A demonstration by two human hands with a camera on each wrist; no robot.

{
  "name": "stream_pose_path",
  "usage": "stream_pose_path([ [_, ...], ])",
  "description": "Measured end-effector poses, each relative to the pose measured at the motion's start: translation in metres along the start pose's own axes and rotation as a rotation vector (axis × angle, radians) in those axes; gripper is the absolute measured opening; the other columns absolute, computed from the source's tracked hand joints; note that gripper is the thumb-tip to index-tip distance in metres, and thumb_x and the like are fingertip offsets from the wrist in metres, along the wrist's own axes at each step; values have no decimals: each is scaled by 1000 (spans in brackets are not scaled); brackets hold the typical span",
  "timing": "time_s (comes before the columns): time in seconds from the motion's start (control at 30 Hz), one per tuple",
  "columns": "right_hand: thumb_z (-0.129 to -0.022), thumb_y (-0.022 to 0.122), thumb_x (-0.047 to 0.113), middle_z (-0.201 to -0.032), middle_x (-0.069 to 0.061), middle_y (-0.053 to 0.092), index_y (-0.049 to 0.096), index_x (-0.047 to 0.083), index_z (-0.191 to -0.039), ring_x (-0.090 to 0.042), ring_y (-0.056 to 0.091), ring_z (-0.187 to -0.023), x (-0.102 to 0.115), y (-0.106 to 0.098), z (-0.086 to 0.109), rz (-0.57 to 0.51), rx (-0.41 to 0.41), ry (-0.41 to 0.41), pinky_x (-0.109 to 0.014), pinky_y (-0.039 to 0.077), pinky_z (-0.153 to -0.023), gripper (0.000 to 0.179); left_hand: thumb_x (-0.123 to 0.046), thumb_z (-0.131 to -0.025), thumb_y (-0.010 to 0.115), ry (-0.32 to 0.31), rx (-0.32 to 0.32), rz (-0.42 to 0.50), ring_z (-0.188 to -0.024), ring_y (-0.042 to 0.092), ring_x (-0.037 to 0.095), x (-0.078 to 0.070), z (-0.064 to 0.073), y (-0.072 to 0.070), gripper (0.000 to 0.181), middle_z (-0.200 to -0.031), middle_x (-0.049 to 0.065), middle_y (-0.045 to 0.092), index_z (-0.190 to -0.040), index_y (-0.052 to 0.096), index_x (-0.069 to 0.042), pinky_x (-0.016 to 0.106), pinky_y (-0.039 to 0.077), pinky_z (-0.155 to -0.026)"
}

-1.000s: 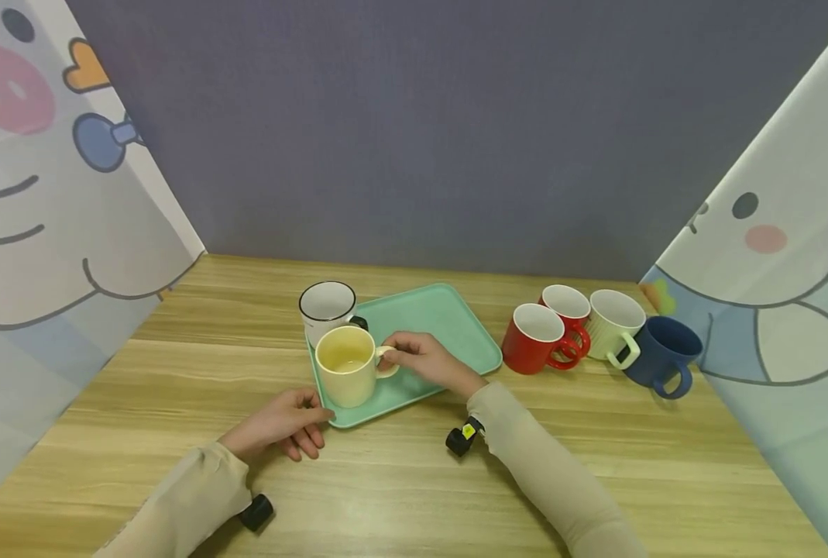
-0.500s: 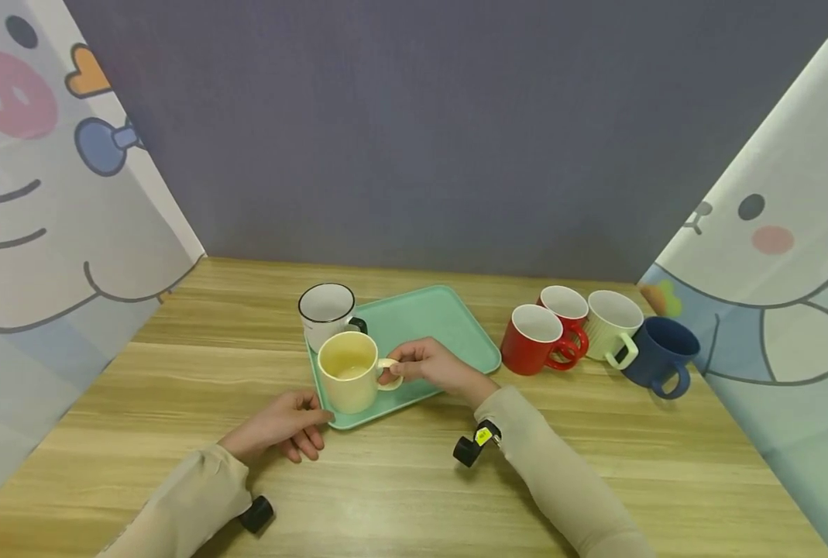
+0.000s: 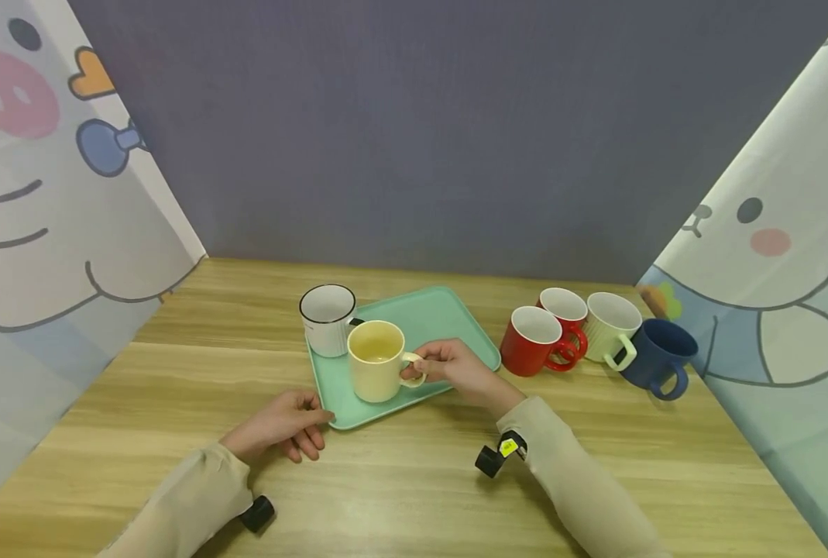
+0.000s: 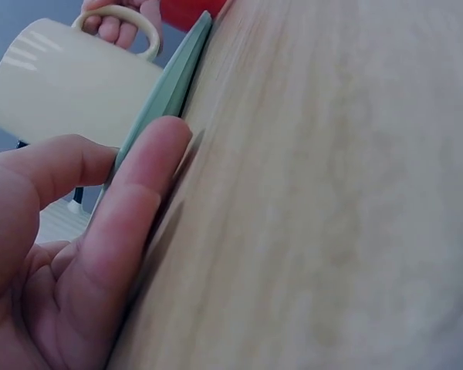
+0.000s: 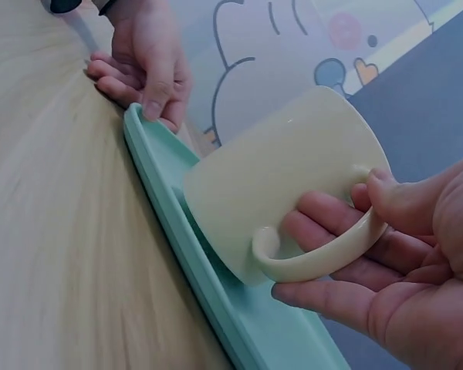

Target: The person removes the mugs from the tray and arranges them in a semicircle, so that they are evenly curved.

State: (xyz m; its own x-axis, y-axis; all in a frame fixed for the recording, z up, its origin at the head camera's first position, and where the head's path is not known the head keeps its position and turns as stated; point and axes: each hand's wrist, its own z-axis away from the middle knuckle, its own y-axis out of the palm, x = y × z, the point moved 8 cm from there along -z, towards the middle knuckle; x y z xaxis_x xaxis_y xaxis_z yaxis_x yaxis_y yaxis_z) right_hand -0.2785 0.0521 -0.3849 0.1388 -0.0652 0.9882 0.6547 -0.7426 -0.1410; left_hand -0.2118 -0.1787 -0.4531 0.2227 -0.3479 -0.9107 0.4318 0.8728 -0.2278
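A pale yellow mug [image 3: 376, 370] is upright over the near left part of the green tray [image 3: 448, 325]. My right hand [image 3: 458, 370] grips its handle, with the fingers through the loop in the right wrist view. Whether the mug's base touches the tray I cannot tell. At the tray's near left corner, my left hand [image 3: 281, 422] pinches the rim, its thumb on top and a finger [image 4: 131, 208] along the outer side. Behind the yellow mug, a white mug [image 3: 327, 329] with a black rim stands on the tray's left end. Part of its dark handle is hidden.
To the right of the tray stand two red mugs [image 3: 525, 345], one behind the other. Beside them are a cream ribbed mug [image 3: 605, 333] and a dark blue mug [image 3: 654, 360]. A grey panel [image 3: 414, 139] rises behind the wooden table [image 3: 400, 496].
My right hand has moved the yellow mug to the right, away from the tray's left corner, and more of the white mug shows. My left hand stays at the tray corner.
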Motion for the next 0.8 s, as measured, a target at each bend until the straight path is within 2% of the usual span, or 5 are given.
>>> stream_pose_path([
  [0.13,-98,56,2,-101,-16,74,58,-18,-110,-8,68,-94,5,-14,9,34,-26,-26,-38,54,-83,24,-23,-98,61,-2,6,1,-56,68,14,1,-1,2,25,-71,11,69,-90,49,-2,23,52,-44],
  [0.4,-98,57,2,-100,-9,75,58,-18,-111,-10,69,-96,24,-48,36,70,-153,-44,-34,55,-85,24,-23,-98,61,12,16,1,-56,68,14,-1,0,3,25,-70,10,68,-89,49,-3,24,52,-44],
  [0.63,-99,53,-2,-98,-3,75,55,-23,-109,-11,68,-97,37,-71,60,67,-222,-98,-30,56,-85,23,-23,-98,61,18,15,-7,-56,68,15,-2,0,1,26,-70,10,69,-88,49,-3,24,52,-44],
  [0.8,-99,54,-3,-97,0,75,61,-18,-107,-11,70,-96,49,-86,77,75,-255,-156,-27,56,-84,18,-23,-98,61,11,14,-8,-57,68,15,-1,0,1,25,-70,10,69,-88,49,-3,24,53,-45],
])
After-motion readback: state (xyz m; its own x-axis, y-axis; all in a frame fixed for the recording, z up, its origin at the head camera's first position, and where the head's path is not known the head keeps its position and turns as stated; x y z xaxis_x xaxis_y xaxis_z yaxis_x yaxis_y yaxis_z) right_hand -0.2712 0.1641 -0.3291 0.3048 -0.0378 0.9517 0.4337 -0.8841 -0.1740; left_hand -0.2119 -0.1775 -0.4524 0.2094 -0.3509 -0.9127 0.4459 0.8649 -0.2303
